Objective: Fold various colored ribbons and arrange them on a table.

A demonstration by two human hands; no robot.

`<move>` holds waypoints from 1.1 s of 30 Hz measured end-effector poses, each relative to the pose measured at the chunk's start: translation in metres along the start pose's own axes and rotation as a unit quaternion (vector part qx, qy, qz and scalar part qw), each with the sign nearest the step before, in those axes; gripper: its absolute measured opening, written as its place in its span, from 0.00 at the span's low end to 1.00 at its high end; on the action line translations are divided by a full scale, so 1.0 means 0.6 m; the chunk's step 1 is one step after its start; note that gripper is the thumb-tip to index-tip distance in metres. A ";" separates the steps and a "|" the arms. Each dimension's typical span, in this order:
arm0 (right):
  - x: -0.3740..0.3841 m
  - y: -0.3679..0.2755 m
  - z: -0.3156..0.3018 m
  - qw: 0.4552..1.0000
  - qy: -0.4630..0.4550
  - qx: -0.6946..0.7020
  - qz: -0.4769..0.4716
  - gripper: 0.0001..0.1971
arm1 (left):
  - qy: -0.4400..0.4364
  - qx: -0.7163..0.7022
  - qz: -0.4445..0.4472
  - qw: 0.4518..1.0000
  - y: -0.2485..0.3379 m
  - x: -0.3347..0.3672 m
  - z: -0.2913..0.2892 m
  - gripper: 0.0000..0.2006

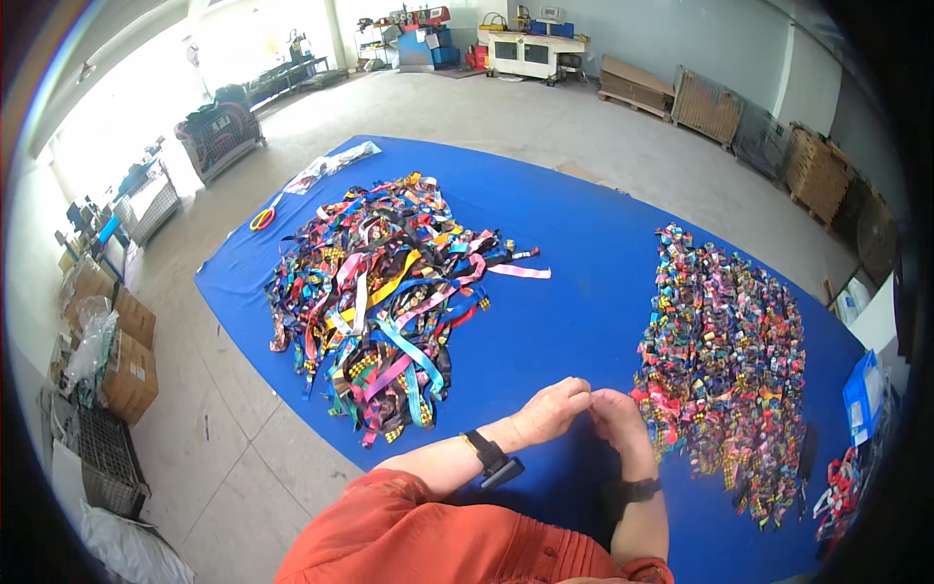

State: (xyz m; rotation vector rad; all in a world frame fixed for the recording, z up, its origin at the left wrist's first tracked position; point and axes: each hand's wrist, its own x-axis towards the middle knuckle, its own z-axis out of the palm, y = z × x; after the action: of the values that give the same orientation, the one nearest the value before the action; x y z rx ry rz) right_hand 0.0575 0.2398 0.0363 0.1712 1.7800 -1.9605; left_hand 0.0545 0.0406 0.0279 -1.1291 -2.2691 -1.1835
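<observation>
My left hand point(553, 413) and my right hand point(619, 420) meet in front of my body, above the blue cloth point(555, 331) of the table. Both hands are closed, with their fingertips drawn together. Whatever they pinch, if anything, is too small or hidden to make out. To their left spreads a loose, tangled heap of colourful patterned straps point(375, 292). On the right, close by my right hand, small folded bundles of similar straps point(725, 360) lie in several dense rows.
Yellow-handled scissors point(263, 219) and a clear plastic bag point(336, 165) lie at the table's far left. By the right edge are a blue bin point(862, 397) and red-and-white straps point(839, 494). Cardboard boxes point(130, 375) stand on the floor at left; wire crates point(707, 105) line the back wall.
</observation>
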 end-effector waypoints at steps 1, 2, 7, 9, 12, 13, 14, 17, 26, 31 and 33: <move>-0.002 -0.003 0.003 1.000 0.014 -0.003 -0.003 0.09 | -0.009 -0.003 -0.016 1.000 0.002 -0.001 0.000 0.13; -0.001 0.000 0.003 1.000 0.017 0.000 0.001 0.09 | -0.012 -0.007 -0.017 1.000 -0.001 -0.003 0.002 0.13; 0.001 0.018 0.003 0.997 0.047 0.039 -0.043 0.09 | 0.021 -0.022 0.024 0.999 -0.006 0.000 0.004 0.09; 0.000 0.011 0.005 0.997 0.050 0.003 -0.065 0.11 | 0.046 -0.016 0.035 0.998 -0.006 0.005 -0.001 0.07; 0.009 0.011 0.004 0.994 0.058 0.001 -0.089 0.13 | 0.062 0.003 0.029 0.998 -0.016 0.009 -0.002 0.07; 0.008 0.007 0.008 0.990 0.077 -0.017 -0.116 0.13 | 0.073 0.017 0.026 0.997 -0.012 0.016 -0.005 0.07; 0.009 0.005 0.009 0.990 0.062 -0.005 -0.129 0.13 | 0.095 0.006 0.012 0.995 -0.015 0.017 -0.003 0.11; 0.015 0.008 0.012 0.989 0.065 0.070 -0.109 0.11 | 0.131 -0.011 -0.010 0.991 -0.010 0.026 -0.001 0.09; 0.012 0.018 0.032 0.961 0.193 0.081 -0.181 0.09 | 0.152 0.079 0.025 0.985 -0.008 0.016 0.006 0.09; 0.026 0.031 0.026 0.926 0.282 0.044 -0.247 0.08 | 0.137 0.028 0.004 0.990 -0.006 0.013 0.020 0.07; 0.027 0.029 0.031 0.912 0.304 0.042 -0.273 0.08 | 0.117 -0.044 -0.048 0.991 -0.004 0.011 0.022 0.07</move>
State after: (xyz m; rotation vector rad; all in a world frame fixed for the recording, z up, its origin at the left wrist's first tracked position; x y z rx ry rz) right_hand 0.0550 0.2173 0.0168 0.3805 2.3215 -2.5858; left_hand 0.0492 0.0537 0.0231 -0.8674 -2.1300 -1.3875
